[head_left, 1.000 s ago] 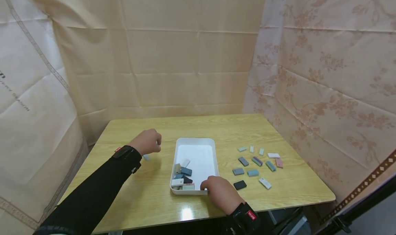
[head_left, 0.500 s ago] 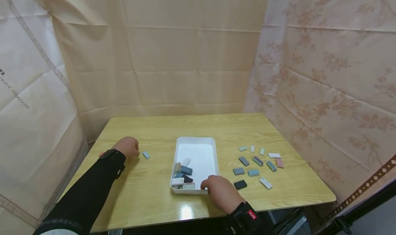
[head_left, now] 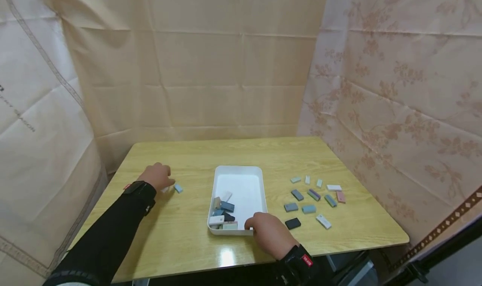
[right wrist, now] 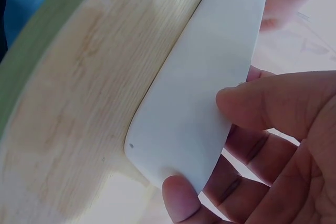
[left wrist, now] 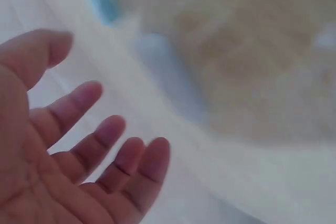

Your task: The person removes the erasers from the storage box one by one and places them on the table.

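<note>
My left hand [head_left: 156, 176] is over the left part of the table, its fingers loosely bent and apart in the left wrist view. Just beyond its fingertips lies a blurred pale rectangular block [left wrist: 170, 80], partly hidden by the hand in the head view. A light blue block [head_left: 178, 188] lies beside it, to the right. My right hand [head_left: 270, 235] grips the near right corner of a white tray [head_left: 244, 177], thumb on the outer wall [right wrist: 194, 98] and fingers over the rim. Several blue, white and dark blocks [head_left: 227, 207] sit jumbled in the tray's near left part.
Right of the tray, several small blocks lie spread out, among them a black one [head_left: 292, 223], a pink one [head_left: 340, 197] and a white one [head_left: 323, 221]. The wooden table [head_left: 180, 240] has its front edge close to the right wrist. Cloth curtains [head_left: 211, 68] hang behind.
My left hand has moved left from near the tray, past the light blue block, then slightly back right. A pale block now shows by its fingertips. Right hand and tray have stayed put.
</note>
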The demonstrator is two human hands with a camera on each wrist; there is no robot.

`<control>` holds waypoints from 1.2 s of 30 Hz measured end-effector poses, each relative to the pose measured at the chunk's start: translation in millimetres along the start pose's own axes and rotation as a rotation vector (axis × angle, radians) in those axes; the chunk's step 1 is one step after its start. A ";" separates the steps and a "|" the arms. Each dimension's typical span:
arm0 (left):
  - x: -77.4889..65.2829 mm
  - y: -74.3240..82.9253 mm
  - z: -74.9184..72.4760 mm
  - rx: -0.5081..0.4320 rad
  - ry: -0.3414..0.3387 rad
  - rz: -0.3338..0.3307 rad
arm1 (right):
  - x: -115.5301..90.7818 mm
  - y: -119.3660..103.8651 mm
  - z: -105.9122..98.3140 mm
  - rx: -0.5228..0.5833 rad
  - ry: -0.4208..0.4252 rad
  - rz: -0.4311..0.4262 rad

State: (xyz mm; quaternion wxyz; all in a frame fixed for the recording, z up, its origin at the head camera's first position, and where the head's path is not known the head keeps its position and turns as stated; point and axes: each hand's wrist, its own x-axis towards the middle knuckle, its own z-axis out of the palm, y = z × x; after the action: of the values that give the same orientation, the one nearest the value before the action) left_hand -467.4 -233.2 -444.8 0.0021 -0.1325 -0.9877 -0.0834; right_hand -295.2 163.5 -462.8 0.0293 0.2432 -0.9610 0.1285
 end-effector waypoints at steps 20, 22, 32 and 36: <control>-12.4 208.7 17.6 0.204 -0.193 0.555 | -0.5 2.2 3.7 0.009 0.016 -0.027; -12.3 210.8 23.0 0.245 -0.191 0.558 | -0.6 1.8 3.4 0.011 0.015 -0.025; -7.4 216.0 37.0 0.300 -0.187 0.589 | -2.3 2.5 2.9 0.006 0.031 -0.042; -5.8 216.7 38.8 0.301 -0.180 0.607 | -2.9 2.9 2.1 0.007 0.036 -0.048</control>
State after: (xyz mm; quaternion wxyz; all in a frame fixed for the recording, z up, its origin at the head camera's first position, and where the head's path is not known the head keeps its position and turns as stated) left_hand -404.4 -22.3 -447.7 -0.0410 -0.4250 -0.9007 0.0795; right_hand -294.1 166.7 -465.8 0.0488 0.2640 -0.9537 0.1356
